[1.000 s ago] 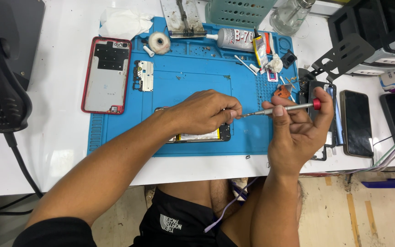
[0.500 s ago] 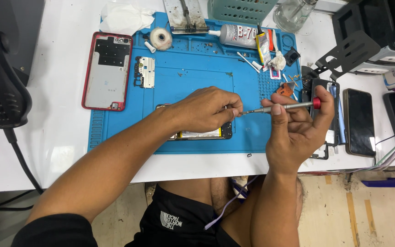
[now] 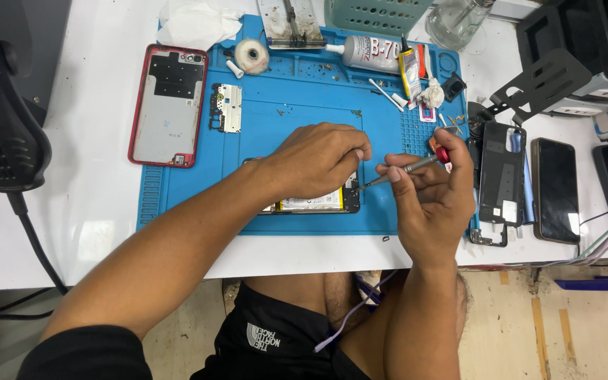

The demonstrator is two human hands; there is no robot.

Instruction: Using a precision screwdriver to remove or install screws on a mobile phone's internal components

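1. Opened phone lies flat on the blue work mat, near the mat's front edge, internals facing up; most of it is hidden under the left hand.
2. Left hand rests palm-down on the phone, fingers curled over its upper right part, pressing it to the mat.
3. Right hand is closed around a thin screwdriver with a red cap; the tip meets the phone's right end, just beside the left fingertips.
4. Small metal shield plate lies on the mat to the upper left, well apart from the phone.
5. Red-framed back cover lies inside-up, straddling the mat's left edge and the white table.
6. Glue tube, tape roll and loose screws sit along the mat's far edge.
7. Dark back cover and a black phone lie to the right of the mat, side by side.
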